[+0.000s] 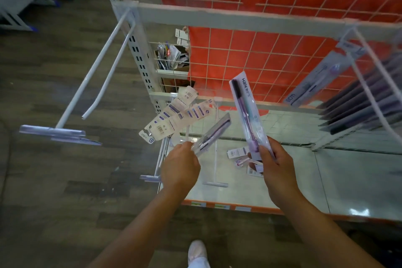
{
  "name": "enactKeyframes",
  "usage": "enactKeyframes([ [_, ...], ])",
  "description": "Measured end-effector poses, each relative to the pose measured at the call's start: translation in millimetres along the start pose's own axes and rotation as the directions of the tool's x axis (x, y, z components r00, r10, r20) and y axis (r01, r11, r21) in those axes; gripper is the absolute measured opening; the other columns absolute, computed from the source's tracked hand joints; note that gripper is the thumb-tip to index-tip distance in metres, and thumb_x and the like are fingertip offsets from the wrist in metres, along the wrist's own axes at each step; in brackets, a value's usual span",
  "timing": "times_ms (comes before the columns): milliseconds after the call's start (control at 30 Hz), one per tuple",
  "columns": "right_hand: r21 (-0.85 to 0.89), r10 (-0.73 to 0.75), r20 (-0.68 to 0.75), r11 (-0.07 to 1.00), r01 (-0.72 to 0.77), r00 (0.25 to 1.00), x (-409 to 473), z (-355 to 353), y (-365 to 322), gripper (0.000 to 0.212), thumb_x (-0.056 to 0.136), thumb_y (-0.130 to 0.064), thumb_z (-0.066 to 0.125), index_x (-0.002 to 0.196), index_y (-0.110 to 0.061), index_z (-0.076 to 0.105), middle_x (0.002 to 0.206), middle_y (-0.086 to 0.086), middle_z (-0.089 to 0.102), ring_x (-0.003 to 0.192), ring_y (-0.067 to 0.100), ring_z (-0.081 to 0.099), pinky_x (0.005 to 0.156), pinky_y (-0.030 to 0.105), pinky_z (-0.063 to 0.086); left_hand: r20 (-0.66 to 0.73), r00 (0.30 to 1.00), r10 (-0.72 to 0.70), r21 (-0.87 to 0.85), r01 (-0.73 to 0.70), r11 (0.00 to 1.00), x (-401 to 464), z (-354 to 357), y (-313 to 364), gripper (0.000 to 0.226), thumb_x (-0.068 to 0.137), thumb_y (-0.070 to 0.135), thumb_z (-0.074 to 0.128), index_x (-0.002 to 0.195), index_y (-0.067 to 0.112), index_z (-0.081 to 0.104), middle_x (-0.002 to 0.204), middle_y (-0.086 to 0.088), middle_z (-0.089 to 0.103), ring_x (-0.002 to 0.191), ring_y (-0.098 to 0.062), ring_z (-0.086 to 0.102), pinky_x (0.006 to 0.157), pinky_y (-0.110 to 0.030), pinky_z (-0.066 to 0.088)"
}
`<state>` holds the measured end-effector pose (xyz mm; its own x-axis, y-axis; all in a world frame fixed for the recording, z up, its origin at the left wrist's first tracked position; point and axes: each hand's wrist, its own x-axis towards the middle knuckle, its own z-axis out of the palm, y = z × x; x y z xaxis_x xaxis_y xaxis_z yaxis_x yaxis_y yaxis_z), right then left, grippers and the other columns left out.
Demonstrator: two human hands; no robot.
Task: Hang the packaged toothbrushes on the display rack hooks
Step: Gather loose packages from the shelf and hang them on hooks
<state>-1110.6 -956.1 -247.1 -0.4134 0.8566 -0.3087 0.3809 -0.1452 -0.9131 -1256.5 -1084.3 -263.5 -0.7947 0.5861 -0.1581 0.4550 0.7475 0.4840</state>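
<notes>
My right hand (275, 163) grips the lower end of a clear toothbrush pack (247, 104) printed "Hane", held upright in front of the red wire grid. My left hand (179, 164) pinches a second toothbrush pack (212, 133) that tilts up to the right. An empty white double hook (97, 70) sticks out from the rack's upper left. At the right, another hook (369, 85) carries several hung toothbrush packs (356, 102). Several white carded packs (174, 115) hang on a low hook near my left hand. Loose packs (241, 157) lie on the shelf under my right hand.
A white crossbar (217, 17) runs across the rack above the hands. A white slotted upright (134, 46) stands at the left. The glossy bottom shelf (326, 180) has an orange front edge. A box of mixed goods (169, 56) sits behind the grid. My white shoe (196, 252) shows below.
</notes>
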Motion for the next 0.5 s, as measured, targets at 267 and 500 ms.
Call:
enactKeyframes([
  [267,-0.176,-0.103,0.15,0.976,0.129,0.983,-34,-34,-38,0.024,0.1,-0.022,0.046,0.119,-0.028,0.059,0.103,0.001,0.067,0.09,0.013,0.065,0.072,0.028,0.059,-0.02,1.0,0.011,0.062,-0.009,0.998,-30,-23,39,0.027,0.098,0.025,0.044,0.12,0.02,0.058,0.114,-0.003,0.065,0.092,-0.016,0.06,0.079,-0.028,0.048],
  [500,-0.256,-0.267,0.177,0.917,0.306,0.947,-52,-74,-84,0.02,0.095,-0.014,0.05,0.102,-0.015,0.068,0.089,0.009,0.07,0.083,0.024,0.065,0.075,0.046,0.054,-0.031,0.993,0.118,0.234,-0.108,0.966,-40,-50,93,0.023,0.098,0.026,0.04,0.111,0.021,0.059,0.107,-0.003,0.067,0.091,-0.022,0.064,0.072,-0.03,0.05],
])
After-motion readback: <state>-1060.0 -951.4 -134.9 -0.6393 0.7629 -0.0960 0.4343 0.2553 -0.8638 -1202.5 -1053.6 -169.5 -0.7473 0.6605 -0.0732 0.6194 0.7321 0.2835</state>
